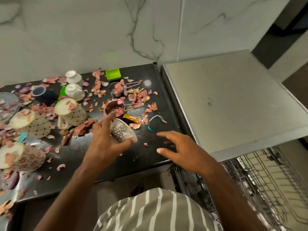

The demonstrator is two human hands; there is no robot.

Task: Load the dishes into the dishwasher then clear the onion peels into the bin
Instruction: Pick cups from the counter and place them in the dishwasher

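Note:
My left hand [106, 140] grips a small patterned cup [122, 130], tilted on its side above the black counter [93, 157]. My right hand [180, 149] hovers open over the counter's right edge, fingers spread and holding nothing. Pink onion peels [141, 95] litter the counter. Two metal measuring cups [115, 108] with wire handles hold peels just beyond the cup. Patterned bowls [71, 110] lie upturned on the left, with two white cups [74, 90] behind them. The dishwasher's wire rack [260, 177] stands pulled out at lower right.
A green square container [113, 74] sits at the back by the marbled wall. A dark tape roll [41, 93], a yellow wrapper [132, 119] and a teal scrap [150, 128] lie among the peels. A grey appliance top [233, 100] adjoins the counter on the right.

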